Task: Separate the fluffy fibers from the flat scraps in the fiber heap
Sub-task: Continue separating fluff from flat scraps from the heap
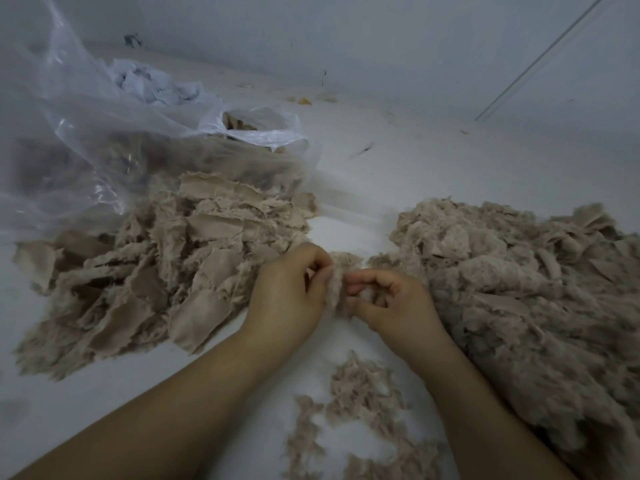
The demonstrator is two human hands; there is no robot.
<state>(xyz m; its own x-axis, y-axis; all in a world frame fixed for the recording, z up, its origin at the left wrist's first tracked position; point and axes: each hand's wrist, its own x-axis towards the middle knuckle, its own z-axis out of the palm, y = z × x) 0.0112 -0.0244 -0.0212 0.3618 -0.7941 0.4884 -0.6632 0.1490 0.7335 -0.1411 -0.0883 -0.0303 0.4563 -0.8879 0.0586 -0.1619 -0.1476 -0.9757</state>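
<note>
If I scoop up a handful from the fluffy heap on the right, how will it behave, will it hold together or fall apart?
Probably limp and light: the fluffy heap looks loose and wispy, with no firm edges. It would likely shed, since thin wisps already lie scattered on the floor. The tuft pinched between the left hand and right hand sags, so expect it to droop and pull apart easily.

clear plastic bag [86, 140], white wall [381, 36]; floor debris [304, 100]

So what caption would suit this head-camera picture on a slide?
Both hands, left hand and right hand, pull apart a fluffy tuft between the flat scraps pile and the fiber heap.
</note>
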